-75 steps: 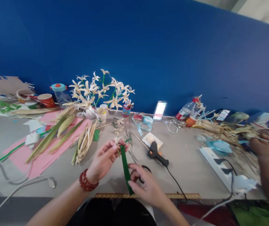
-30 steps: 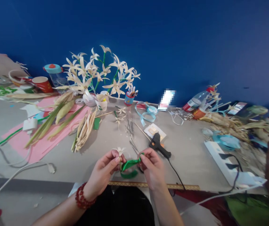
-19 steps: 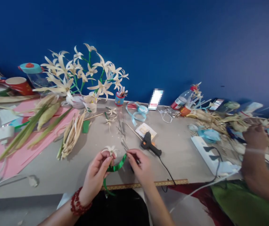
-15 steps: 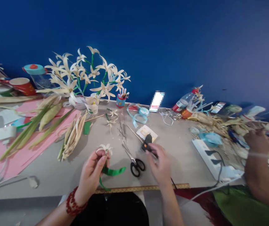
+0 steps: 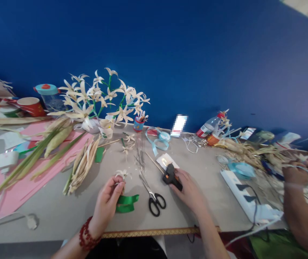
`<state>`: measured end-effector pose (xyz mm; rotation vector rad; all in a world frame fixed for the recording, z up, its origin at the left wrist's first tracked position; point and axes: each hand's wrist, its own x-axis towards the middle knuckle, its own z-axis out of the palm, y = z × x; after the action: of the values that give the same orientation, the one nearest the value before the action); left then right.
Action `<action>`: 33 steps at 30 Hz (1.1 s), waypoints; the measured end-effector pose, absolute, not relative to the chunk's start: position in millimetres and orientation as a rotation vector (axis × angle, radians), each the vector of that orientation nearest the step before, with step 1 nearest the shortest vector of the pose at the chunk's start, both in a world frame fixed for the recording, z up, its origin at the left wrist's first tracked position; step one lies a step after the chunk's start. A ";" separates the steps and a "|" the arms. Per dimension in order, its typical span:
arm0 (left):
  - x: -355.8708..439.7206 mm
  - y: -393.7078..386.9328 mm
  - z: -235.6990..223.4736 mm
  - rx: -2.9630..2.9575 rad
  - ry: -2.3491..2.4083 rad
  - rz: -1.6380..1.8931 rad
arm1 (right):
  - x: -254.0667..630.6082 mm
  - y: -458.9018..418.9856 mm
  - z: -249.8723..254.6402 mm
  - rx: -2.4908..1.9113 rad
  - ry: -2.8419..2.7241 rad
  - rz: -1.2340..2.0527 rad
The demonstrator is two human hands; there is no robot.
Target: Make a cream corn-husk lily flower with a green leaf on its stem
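My left hand (image 5: 109, 198) pinches a small cream flower (image 5: 123, 175) by its stem, petals upward. A green ribbon (image 5: 127, 204) hangs out from beneath those fingers, looped to the right. My right hand (image 5: 187, 189) is wrapped round the handle of a black hot glue gun (image 5: 170, 176), whose nozzle end rests near a small white pad (image 5: 167, 162). Between my hands lie black-handled scissors (image 5: 155, 201), blades pointing away. Thin wires (image 5: 141, 154) and a few small flowers (image 5: 127, 145) are on the table beyond them.
Left lie pink paper (image 5: 16, 190) and corn husks (image 5: 83, 162). Behind stand husk flowers (image 5: 94, 97) in cups and a small pen pot (image 5: 138, 123). A power strip (image 5: 237, 194) is at right, where another person's hands (image 5: 296, 176) work. A ruler (image 5: 156, 232) lies along the front edge.
My right hand has let go of the green ribbon, moved right and closed on the glue gun. The scissors have come into full view. My left hand keeps the flower.
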<state>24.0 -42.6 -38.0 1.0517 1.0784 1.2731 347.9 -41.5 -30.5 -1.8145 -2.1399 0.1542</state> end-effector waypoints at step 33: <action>25.0 -39.5 -30.8 0.970 1.012 1.162 | 276.4 -70.9 6.9 -1.227 -1.530 1.116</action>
<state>25.0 -39.5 -30.8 0.9701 1.0117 1.1619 276.4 -70.9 6.9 -1.2271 -1.5300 1.1159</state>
